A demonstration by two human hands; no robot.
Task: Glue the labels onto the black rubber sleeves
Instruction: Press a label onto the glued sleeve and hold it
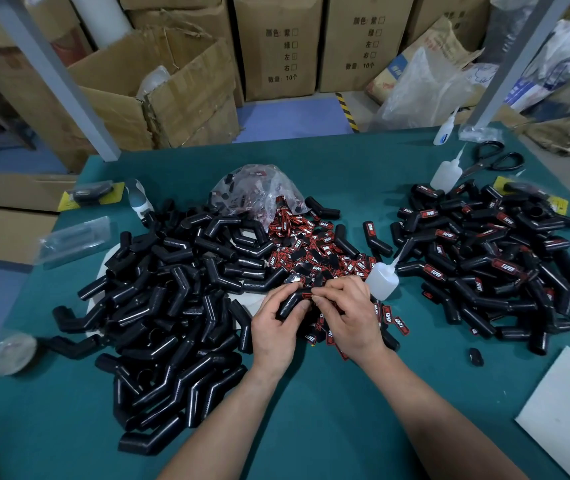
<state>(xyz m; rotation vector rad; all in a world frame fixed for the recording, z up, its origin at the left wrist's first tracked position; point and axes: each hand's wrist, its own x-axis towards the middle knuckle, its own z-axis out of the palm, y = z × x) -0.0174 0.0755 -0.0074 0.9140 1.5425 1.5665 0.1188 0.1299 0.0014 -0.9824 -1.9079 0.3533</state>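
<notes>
Gripped one sleeve (290,302) in L hand (275,329), desk (311,427) centre-front; pinched label (307,295) onto it w/ R hand (349,317). Noted labelled pile (491,258) nr right edge, bigger unlabelled pile (172,306) left. Judged approx. half undone.

Work table (311,427): green mat top, extending under and all round the fingers (340,289). A grey metal post (51,74) rises at its far edge, far left of the fingers; a second grey post (519,60) far right. Beyond the fingers, past the table: blue floor (287,116) with a yellow-and-black hazard strip (347,110). Stacked cardboard cartons (276,46) behind; one open torn carton (159,84) far left. Lighting even, somewhat dim.
</notes>
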